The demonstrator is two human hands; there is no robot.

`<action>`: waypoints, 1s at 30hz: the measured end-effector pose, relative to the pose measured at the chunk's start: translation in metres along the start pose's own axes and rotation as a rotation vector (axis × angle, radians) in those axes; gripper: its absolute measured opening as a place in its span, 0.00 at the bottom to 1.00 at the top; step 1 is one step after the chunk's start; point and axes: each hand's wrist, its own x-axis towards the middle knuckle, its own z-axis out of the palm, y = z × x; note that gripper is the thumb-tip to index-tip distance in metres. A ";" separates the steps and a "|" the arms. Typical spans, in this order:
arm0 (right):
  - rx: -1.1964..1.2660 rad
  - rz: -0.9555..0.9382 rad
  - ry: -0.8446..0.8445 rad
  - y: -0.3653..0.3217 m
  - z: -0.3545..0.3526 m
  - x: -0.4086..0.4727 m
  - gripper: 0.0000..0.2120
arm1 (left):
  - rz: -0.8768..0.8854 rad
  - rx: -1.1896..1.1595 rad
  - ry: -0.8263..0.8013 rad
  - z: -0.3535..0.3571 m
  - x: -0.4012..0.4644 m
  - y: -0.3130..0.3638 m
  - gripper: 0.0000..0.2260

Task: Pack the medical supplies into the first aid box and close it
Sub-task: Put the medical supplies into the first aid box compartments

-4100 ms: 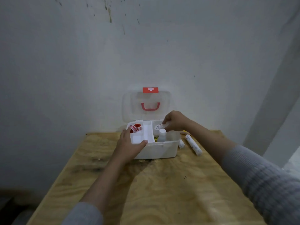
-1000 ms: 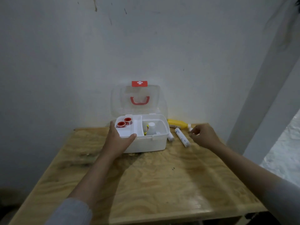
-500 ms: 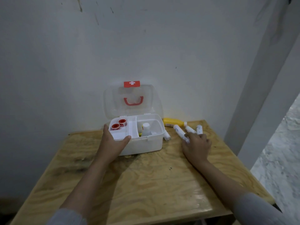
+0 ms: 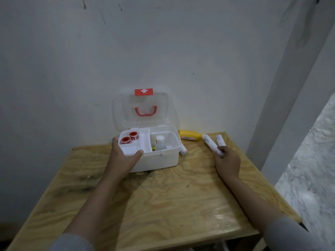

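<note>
First aid box (image 4: 157,161): one is seen.
Red tape rolls (image 4: 125,140): two are counted.
White bottle (image 4: 160,142): one is seen.
Yellow bottle (image 4: 189,136): one is seen.
White bandage rolls (image 4: 210,144): three are counted.

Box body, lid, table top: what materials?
Box: opaque white plastic, smooth, judging by the moulded rim and dividers. Lid: clear, slightly cloudy plastic; the wall shows through it. Table: plywood, probably varnished; swirling grain with a faint sheen.

Plywood surface (image 4: 163,205) against scuffed white wall (image 4: 163,51); pale pillar (image 4: 290,87) right, marbled grey floor (image 4: 311,169); dim light.
</note>
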 end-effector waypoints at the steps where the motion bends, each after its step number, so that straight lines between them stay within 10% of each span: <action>1: 0.028 -0.014 0.030 -0.001 -0.002 -0.002 0.12 | 0.003 0.002 0.000 0.000 0.000 0.000 0.46; 13: 0.312 -0.552 0.039 -0.098 -0.023 0.008 0.08 | 0.003 -0.023 -0.011 -0.003 -0.001 -0.001 0.47; 30: -0.443 -0.647 -0.915 -0.178 0.021 0.058 0.12 | 0.013 -0.005 -0.003 -0.002 0.002 -0.005 0.45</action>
